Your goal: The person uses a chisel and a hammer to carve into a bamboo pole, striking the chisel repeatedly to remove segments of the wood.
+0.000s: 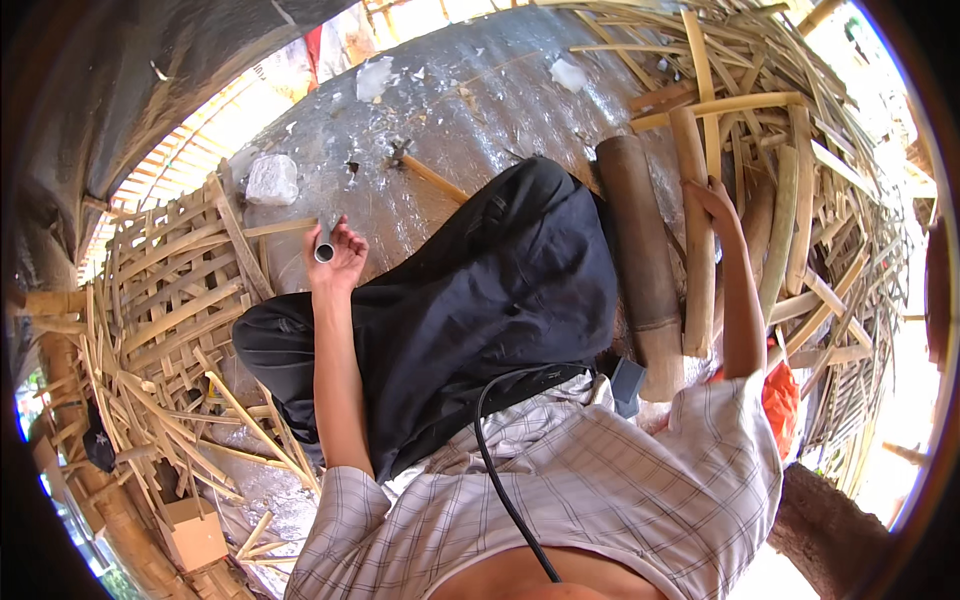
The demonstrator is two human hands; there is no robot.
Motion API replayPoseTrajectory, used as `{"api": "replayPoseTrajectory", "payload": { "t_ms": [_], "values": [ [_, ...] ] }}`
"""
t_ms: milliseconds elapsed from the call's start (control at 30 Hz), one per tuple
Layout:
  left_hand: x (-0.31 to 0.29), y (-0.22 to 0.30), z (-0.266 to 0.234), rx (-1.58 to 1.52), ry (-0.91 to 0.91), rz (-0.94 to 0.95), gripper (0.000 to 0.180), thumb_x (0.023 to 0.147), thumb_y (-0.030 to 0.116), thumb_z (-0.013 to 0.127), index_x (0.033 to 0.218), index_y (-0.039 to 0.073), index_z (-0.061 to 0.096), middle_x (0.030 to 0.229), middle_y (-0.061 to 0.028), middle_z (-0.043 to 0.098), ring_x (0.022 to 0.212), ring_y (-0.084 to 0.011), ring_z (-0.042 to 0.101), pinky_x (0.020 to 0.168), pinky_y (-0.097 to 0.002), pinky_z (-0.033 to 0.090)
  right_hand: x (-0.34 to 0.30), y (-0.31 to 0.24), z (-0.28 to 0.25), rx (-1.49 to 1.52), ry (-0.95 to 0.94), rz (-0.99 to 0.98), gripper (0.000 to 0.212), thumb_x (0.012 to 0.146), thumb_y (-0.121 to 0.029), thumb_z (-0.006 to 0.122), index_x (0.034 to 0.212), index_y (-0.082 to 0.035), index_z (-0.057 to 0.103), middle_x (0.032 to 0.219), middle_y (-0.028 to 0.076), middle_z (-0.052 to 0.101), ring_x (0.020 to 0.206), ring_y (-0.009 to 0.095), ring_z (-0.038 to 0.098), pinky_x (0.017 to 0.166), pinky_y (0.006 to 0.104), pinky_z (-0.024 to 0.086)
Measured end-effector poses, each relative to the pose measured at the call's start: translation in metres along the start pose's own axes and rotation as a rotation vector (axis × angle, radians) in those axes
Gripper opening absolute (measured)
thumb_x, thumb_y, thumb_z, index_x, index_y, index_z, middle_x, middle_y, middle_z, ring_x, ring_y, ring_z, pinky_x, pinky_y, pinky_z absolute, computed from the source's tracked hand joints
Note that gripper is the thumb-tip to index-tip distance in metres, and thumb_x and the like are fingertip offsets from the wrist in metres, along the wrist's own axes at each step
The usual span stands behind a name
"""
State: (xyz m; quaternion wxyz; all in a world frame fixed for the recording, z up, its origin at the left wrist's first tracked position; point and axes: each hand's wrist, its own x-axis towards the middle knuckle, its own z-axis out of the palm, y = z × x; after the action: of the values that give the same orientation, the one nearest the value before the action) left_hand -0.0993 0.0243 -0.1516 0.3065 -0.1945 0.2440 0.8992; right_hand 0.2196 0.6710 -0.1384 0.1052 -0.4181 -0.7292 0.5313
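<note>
Our left hand [338, 255] is curled around a short grey tube [324, 250] at ten o'clock. Our right hand [716, 205], fingers bent, grips a split bamboo length [697, 240] at two o'clock; we should hold it firmly.

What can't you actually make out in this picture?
- Head view: the rest of the grey tube is hidden inside the left hand.
- The bamboo piece under the right hand: fingertips hidden behind it.
- The floor beneath the black trousers.
</note>
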Motion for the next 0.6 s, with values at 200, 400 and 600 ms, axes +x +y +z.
{"api": "replayPoseTrajectory", "payload": {
  "t_ms": [200, 400, 600],
  "values": [
    [0.013, -0.016, 0.008, 0.020, 0.005, -0.039, 0.043, 0.088, 0.036, 0.066, 0.106, -0.003, 0.067, 0.079, -0.0057, 0.066, 0.073, -0.0195, 0.061, 0.071, -0.0324, 0.051, -0.107, -0.162, 0.041, -0.099, -0.019, -0.238, 0.070, 0.077, -0.015, 0.086, 0.135, 0.004, 0.053, 0.108, 0.010, 0.067, 0.090, 0.016, 0.065, 0.077, 0.0299, 0.053],
    [0.007, -0.012, 0.013, -0.024, -0.094, -0.032, 0.037, 0.088, 0.028, 0.067, 0.106, -0.005, 0.066, 0.080, -0.0078, 0.068, 0.070, -0.0205, 0.061, 0.069, -0.0325, 0.051, -0.137, -0.285, 0.101, -0.071, -0.346, -0.729, 0.068, 0.072, 0.001, 0.087, 0.132, 0.002, 0.056, 0.115, 0.007, 0.063, 0.108, 0.017, 0.063, 0.094, 0.0309, 0.051],
    [-0.004, 0.001, 0.020, -0.050, -0.028, 0.087, 0.029, 0.086, 0.026, 0.065, 0.098, -0.001, 0.062, 0.068, -0.0031, 0.056, 0.064, -0.0185, 0.055, 0.063, -0.0327, 0.049, -0.128, -0.362, 0.215, -0.274, -0.089, -1.373, 0.064, 0.065, -0.004, 0.092, 0.120, 0.004, 0.061, 0.130, 0.011, 0.058, 0.114, 0.022, 0.060, 0.097, 0.0355, 0.051]
  ]
}}
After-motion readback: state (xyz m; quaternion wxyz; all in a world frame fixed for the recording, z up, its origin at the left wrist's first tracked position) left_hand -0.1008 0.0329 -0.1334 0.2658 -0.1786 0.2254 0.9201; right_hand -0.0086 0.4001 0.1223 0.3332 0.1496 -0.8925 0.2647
